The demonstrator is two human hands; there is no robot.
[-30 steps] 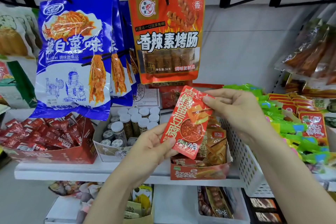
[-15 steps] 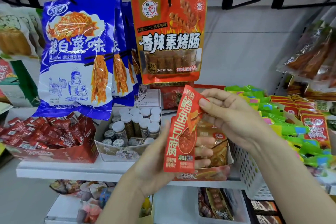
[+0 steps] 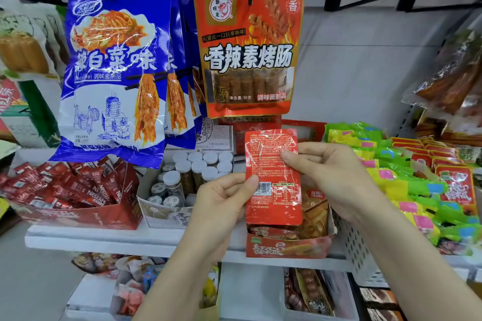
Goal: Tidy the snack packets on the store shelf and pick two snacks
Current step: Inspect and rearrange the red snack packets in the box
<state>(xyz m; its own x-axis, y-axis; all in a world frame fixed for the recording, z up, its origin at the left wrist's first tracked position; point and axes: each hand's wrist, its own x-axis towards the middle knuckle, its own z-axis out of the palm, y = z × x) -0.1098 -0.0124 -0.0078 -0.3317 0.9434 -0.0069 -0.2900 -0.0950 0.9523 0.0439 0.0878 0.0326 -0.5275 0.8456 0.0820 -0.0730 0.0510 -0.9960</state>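
Both thumbs pinch the small red packet, left hand low on one edge, right hand higher opposite, upright above its red display box; keep it flat, barcode readable, before choosing.

single head view, close, facing the shelf front

Both forearms are bare to the frame edge, the left hand and right hand unadorned
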